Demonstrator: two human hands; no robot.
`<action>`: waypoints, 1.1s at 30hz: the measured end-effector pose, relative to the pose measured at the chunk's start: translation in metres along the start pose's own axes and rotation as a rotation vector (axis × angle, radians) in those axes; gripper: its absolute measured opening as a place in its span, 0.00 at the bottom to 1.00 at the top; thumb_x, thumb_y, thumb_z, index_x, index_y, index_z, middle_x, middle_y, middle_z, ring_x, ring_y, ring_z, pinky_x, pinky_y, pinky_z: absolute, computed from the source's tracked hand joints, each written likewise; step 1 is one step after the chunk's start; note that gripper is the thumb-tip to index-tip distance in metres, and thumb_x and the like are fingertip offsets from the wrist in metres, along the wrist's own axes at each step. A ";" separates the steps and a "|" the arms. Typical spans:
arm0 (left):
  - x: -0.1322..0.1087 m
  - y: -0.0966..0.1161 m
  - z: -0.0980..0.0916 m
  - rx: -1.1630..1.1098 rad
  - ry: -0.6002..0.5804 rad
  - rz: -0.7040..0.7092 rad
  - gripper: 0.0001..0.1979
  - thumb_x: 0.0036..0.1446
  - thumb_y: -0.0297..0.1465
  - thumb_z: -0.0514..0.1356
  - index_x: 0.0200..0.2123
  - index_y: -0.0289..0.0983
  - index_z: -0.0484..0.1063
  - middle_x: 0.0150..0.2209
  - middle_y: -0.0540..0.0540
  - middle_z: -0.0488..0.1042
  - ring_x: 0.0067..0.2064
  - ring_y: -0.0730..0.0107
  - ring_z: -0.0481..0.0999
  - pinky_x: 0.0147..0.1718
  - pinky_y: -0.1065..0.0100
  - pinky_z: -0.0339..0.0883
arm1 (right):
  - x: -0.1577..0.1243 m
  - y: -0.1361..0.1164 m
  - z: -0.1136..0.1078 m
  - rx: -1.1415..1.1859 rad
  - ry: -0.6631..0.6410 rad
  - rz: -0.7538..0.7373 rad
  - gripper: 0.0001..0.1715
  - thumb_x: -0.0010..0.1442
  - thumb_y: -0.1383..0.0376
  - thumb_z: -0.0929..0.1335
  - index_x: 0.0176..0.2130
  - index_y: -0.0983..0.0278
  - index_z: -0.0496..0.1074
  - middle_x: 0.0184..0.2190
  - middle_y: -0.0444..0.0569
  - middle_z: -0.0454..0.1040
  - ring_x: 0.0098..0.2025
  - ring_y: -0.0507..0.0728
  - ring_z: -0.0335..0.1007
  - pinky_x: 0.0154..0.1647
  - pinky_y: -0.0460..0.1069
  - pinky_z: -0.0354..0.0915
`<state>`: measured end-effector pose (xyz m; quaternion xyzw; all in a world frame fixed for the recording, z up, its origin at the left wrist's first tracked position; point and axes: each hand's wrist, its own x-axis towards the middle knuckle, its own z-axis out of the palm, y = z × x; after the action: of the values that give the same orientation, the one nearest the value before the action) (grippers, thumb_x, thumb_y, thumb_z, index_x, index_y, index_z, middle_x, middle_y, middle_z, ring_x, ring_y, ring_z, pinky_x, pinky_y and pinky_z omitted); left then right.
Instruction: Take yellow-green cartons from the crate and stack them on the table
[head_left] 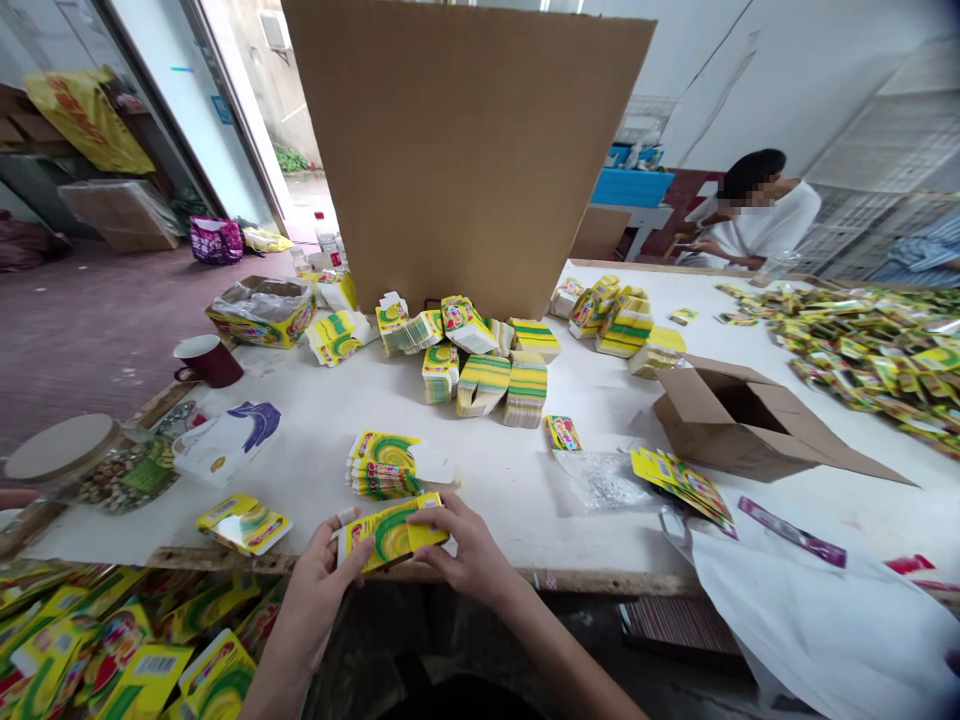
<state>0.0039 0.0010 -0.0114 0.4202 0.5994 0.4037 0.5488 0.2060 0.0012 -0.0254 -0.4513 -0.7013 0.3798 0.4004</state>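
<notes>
A small yellow and green printed carton (390, 533) is held between both hands above the table's front edge. My left hand (324, 560) grips its left end, where a white flap sticks up by the fingers. At the right end my right hand (461, 545) pinches the carton, thumb below and fingers on top. Just behind it lies a fanned stack of flat cartons (382, 465). Another yellow carton (244, 524) lies to the left of my left hand. What is inside the held carton is hidden.
Bundled flat cartons (484, 382) stand before a tall cardboard sheet (472, 150). An open brown box (750, 415) and a clear plastic bag (604, 482) lie right. Left are a mug (208, 361) and a jar (112, 480). Cartons heap below left. A person (757, 215) sits beyond.
</notes>
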 end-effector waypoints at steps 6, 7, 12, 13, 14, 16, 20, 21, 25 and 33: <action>0.004 0.006 0.001 -0.241 -0.034 -0.052 0.38 0.41 0.44 0.70 0.51 0.34 0.62 0.38 0.43 0.78 0.39 0.57 0.78 0.35 0.64 0.72 | 0.003 -0.003 -0.006 -0.034 -0.147 -0.002 0.15 0.57 0.63 0.71 0.46 0.59 0.75 0.47 0.51 0.67 0.50 0.57 0.66 0.52 0.51 0.63; 0.005 0.007 0.001 -0.278 -0.030 -0.053 0.38 0.39 0.43 0.71 0.51 0.34 0.62 0.38 0.43 0.78 0.39 0.57 0.78 0.36 0.64 0.72 | 0.004 -0.003 -0.008 -0.038 -0.165 -0.004 0.15 0.57 0.63 0.72 0.46 0.59 0.75 0.47 0.50 0.67 0.50 0.57 0.66 0.53 0.51 0.63; 0.007 0.008 0.004 -0.343 0.022 -0.032 0.36 0.36 0.38 0.74 0.49 0.34 0.65 0.37 0.44 0.78 0.39 0.57 0.78 0.34 0.66 0.73 | 0.006 -0.001 -0.007 -0.033 -0.149 -0.013 0.19 0.54 0.65 0.73 0.47 0.59 0.74 0.48 0.51 0.67 0.52 0.57 0.65 0.53 0.51 0.62; 0.007 0.008 0.004 -0.350 0.027 -0.025 0.36 0.36 0.38 0.74 0.48 0.35 0.65 0.37 0.44 0.78 0.39 0.58 0.78 0.34 0.66 0.73 | 0.006 -0.001 -0.007 -0.027 -0.146 -0.019 0.19 0.54 0.66 0.73 0.47 0.59 0.73 0.48 0.51 0.66 0.52 0.57 0.64 0.54 0.51 0.62; 0.007 0.008 0.005 -0.356 0.032 -0.020 0.35 0.36 0.38 0.74 0.48 0.35 0.65 0.37 0.44 0.78 0.39 0.58 0.79 0.34 0.66 0.73 | 0.006 -0.001 -0.007 -0.021 -0.151 -0.024 0.19 0.54 0.65 0.73 0.47 0.59 0.74 0.49 0.52 0.66 0.52 0.57 0.64 0.54 0.51 0.62; 0.007 0.008 0.004 -0.365 0.040 -0.013 0.34 0.37 0.37 0.74 0.47 0.35 0.66 0.37 0.44 0.78 0.38 0.59 0.79 0.34 0.67 0.73 | 0.007 0.000 -0.008 -0.004 -0.181 -0.036 0.19 0.54 0.64 0.74 0.46 0.60 0.74 0.49 0.52 0.66 0.53 0.57 0.65 0.55 0.51 0.62; 0.005 0.007 0.005 -0.353 0.033 -0.018 0.33 0.36 0.37 0.74 0.46 0.35 0.66 0.36 0.45 0.78 0.37 0.60 0.79 0.34 0.66 0.73 | 0.009 -0.001 -0.015 0.022 -0.238 -0.040 0.18 0.52 0.64 0.75 0.45 0.60 0.76 0.52 0.52 0.66 0.55 0.58 0.64 0.57 0.52 0.60; 0.004 0.008 0.006 -0.351 0.034 -0.017 0.33 0.36 0.37 0.74 0.46 0.35 0.67 0.36 0.45 0.78 0.37 0.60 0.79 0.34 0.66 0.73 | 0.009 -0.001 -0.016 0.024 -0.233 -0.036 0.18 0.52 0.64 0.75 0.45 0.60 0.76 0.52 0.52 0.66 0.55 0.58 0.64 0.57 0.52 0.60; 0.004 0.008 0.006 -0.385 0.036 -0.007 0.33 0.37 0.36 0.74 0.46 0.35 0.67 0.36 0.45 0.78 0.37 0.59 0.79 0.34 0.66 0.74 | 0.009 -0.003 -0.020 0.067 -0.213 -0.041 0.17 0.53 0.63 0.74 0.44 0.61 0.77 0.50 0.52 0.67 0.54 0.58 0.65 0.56 0.52 0.61; 0.006 0.011 0.008 -0.373 0.070 0.056 0.32 0.37 0.36 0.73 0.46 0.36 0.67 0.35 0.47 0.78 0.38 0.60 0.79 0.34 0.68 0.73 | 0.007 -0.002 -0.014 0.045 -0.143 -0.103 0.20 0.56 0.64 0.72 0.49 0.59 0.73 0.54 0.52 0.65 0.57 0.58 0.62 0.58 0.53 0.60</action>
<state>0.0125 0.0102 -0.0029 0.3134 0.5208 0.5375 0.5845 0.2160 0.0093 -0.0167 -0.3770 -0.7417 0.4057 0.3785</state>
